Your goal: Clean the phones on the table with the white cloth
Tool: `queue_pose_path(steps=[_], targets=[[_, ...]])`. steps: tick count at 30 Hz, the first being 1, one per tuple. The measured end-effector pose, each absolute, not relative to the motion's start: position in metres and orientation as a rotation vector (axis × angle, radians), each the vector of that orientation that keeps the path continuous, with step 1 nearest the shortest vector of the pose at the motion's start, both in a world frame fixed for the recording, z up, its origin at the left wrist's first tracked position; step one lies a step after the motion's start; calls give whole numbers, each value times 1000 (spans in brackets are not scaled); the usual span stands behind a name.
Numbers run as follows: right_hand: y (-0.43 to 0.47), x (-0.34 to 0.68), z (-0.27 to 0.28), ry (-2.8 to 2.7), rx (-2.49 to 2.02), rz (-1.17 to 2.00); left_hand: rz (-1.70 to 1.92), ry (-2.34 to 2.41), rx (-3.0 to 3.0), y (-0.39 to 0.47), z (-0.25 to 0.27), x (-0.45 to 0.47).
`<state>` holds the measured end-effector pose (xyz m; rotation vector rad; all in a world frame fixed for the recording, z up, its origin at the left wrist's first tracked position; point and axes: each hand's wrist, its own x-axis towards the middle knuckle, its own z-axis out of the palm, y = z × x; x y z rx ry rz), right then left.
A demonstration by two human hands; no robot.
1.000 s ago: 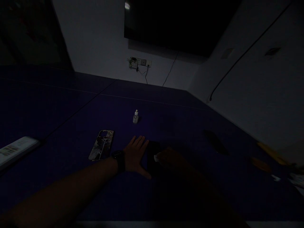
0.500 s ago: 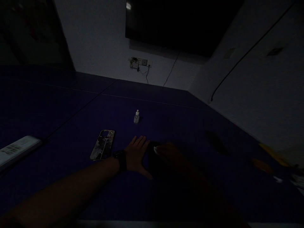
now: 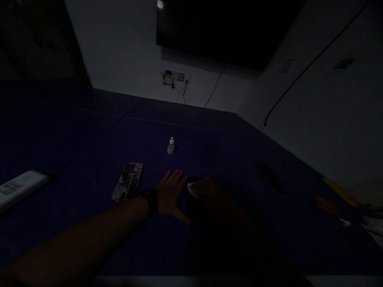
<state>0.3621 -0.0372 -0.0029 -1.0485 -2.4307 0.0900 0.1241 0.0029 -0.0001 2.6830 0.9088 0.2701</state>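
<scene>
My left hand [image 3: 172, 195] lies flat with its fingers spread on the dark blue table [image 3: 143, 139], a black watch on its wrist. Its fingertips and thumb come close to the left edge of a dark, flat object [image 3: 190, 207], whose kind I cannot make out in the dim light. My right hand [image 3: 209, 192] is closed on a small white wipe [image 3: 192, 189] and presses it near the upper part of that dark object. Left of my left hand rests a patterned phone case [image 3: 128, 181]. Beyond the fingers stands a small dropper bottle [image 3: 170, 147] with a white top.
A white box [image 3: 22, 187] lies at the far left. On the right are a dark flat item [image 3: 271, 178], an orange item [image 3: 326, 205], a small white scrap [image 3: 345, 222] and a yellow strip [image 3: 339, 191]. A wall screen [image 3: 221, 32] hangs above sockets [image 3: 176, 76].
My right hand has shifted slightly left with the wipe, and more of the white wipe shows. My left hand stays flat in place. The view has moved a little.
</scene>
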Motion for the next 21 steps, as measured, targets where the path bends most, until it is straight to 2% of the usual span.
queue_pose_path(steps=[10, 21], targets=[[-45, 362, -3, -2527, -861, 323, 331, 783, 2657, 4, -4, 125], [-39, 358, -2, -2541, -1084, 93, 383, 731, 2634, 5, -3, 125]])
